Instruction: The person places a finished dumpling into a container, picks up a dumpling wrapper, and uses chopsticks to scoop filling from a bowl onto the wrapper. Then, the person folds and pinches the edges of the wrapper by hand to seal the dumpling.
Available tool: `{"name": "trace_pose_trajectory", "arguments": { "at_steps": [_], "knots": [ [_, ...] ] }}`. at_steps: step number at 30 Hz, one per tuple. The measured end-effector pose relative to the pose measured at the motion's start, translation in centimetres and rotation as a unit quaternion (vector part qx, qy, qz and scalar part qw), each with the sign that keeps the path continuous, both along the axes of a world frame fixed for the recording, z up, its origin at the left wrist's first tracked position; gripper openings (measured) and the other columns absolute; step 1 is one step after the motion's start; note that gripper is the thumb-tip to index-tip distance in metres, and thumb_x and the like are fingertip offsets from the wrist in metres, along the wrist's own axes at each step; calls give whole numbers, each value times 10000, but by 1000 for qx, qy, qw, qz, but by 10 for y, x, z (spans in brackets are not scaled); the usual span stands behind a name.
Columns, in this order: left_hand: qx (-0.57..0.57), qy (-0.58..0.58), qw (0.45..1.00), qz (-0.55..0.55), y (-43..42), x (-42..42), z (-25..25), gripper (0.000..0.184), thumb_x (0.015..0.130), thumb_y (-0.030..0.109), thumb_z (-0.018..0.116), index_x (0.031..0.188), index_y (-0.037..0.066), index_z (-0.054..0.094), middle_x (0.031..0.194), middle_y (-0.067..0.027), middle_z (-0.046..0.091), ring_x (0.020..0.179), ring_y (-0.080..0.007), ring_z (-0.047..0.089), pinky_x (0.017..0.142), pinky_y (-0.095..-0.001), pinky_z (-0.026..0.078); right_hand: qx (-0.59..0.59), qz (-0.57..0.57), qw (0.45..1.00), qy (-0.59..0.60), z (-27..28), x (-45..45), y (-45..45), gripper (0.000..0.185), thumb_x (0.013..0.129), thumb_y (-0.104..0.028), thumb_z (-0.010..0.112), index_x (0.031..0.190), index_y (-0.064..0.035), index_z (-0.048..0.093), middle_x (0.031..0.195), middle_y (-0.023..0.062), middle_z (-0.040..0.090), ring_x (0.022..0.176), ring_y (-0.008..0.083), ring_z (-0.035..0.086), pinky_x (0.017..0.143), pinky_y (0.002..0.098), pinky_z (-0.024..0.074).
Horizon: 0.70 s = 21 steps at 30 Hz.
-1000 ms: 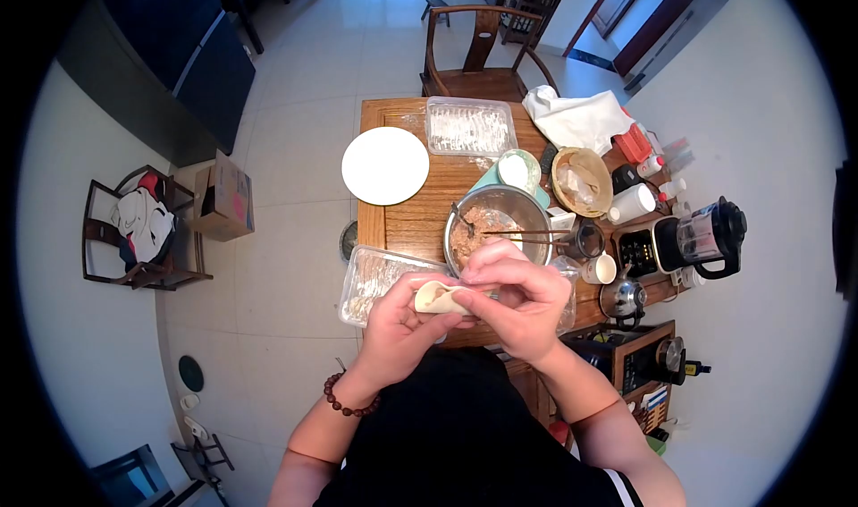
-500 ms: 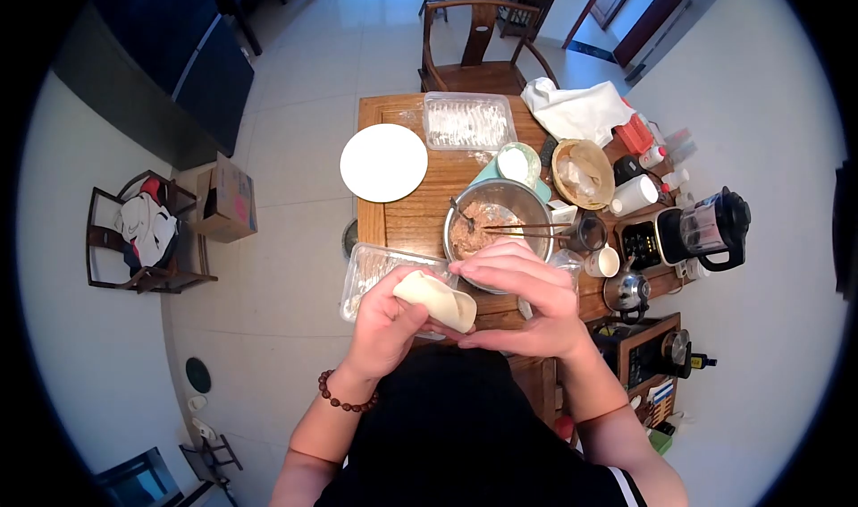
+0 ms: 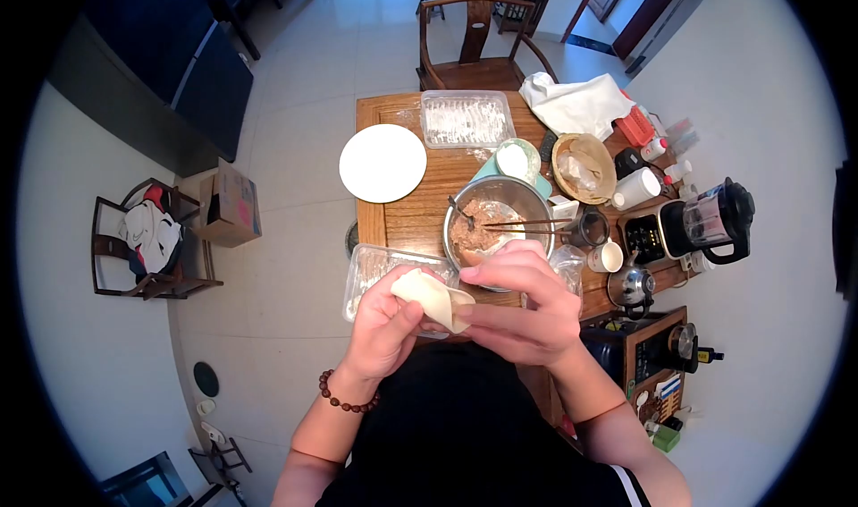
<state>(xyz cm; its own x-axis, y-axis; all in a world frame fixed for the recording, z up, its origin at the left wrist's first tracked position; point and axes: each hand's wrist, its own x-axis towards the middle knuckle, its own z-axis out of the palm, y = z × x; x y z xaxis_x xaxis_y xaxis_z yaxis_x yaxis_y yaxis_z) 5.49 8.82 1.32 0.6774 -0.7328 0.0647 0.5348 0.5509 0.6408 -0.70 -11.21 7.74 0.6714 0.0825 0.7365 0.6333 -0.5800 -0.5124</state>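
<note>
Between my hands, above the table's near edge, is a folded dumpling wrapper (image 3: 431, 299), pale and curved, its inside mostly hidden. My left hand (image 3: 382, 321) is closed around its left side, thumb on the near face and fingers behind. At the wrapper's right end, my right hand (image 3: 534, 313) has fingertips on the edge, while another finger is stretched out above it. Just beyond my hands stands a steel bowl (image 3: 453, 248) with minced filling (image 3: 478, 225) in it. Chopsticks (image 3: 527, 225) rest across the bowl. Partly behind my left hand lies a floured plastic tray (image 3: 366, 270).
A white round plate (image 3: 382, 163) lies at the table's left edge. Behind the bowl are another floured tray (image 3: 466, 119) and a wicker basket (image 3: 609, 172). Along the right side stand a paper cup (image 3: 606, 257), a kettle (image 3: 631, 288) and a blender (image 3: 715, 216).
My right fingertips have moved in onto the wrapper's right end, which now looks more folded and narrower. My left hand keeps its hold in nearly the same place.
</note>
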Motion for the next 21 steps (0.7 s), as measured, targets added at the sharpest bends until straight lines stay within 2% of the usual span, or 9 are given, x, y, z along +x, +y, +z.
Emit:
{"name": "trace_pose_trajectory", "arguments": {
  "at_steps": [7, 11, 14, 16, 21],
  "knots": [
    [9, 1, 1000, 16, -2, -1, -1, 439, 1024, 217, 656, 1344, -34, 491, 1221, -137, 643, 1104, -208, 679, 928, -349, 603, -59, -32, 998, -6, 0, -1, 2, 352, 652, -69, 856, 999, -97, 803, 1172, 112, 716, 973, 254, 679, 835, 398, 514],
    [9, 3, 1000, 13, -3, -2, 0, 447, 1026, 214, 652, 1355, -41, 488, 1230, -146, 647, 1102, -210, 682, 922, -345, 605, -63, -25, 998, -4, -2, 0, -1, 378, 635, -61, 855, 1008, -81, 795, 1180, 122, 716, 980, 257, 682, 841, 406, 517],
    [12, 2, 1000, 17, -3, -3, -1, 444, 1024, 212, 654, 1347, -47, 495, 1223, -146, 650, 1104, -213, 682, 929, -349, 603, -10, -7, 1000, 20, -7, 0, 0, 436, 643, -57, 869, 1066, -35, 765, 1145, 139, 730, 968, 267, 691, 851, 418, 524],
    [18, -4, 1000, 20, -3, -3, -1, 443, 1023, 213, 657, 1343, -49, 500, 1223, -146, 651, 1106, -214, 682, 934, -352, 601, 73, 8, 997, 37, -10, 1, 2, 496, 661, -52, 888, 1126, 11, 727, 1094, 151, 744, 946, 280, 701, 864, 424, 530],
    [34, -20, 999, 11, 1, -3, 0, 449, 1017, 215, 668, 1338, -55, 509, 1221, -144, 658, 1112, -213, 681, 950, -359, 592, 107, 8, 993, 42, -15, 0, 4, 508, 683, -50, 904, 1147, 25, 712, 1059, 149, 753, 930, 292, 703, 869, 422, 534]
  ]
}}
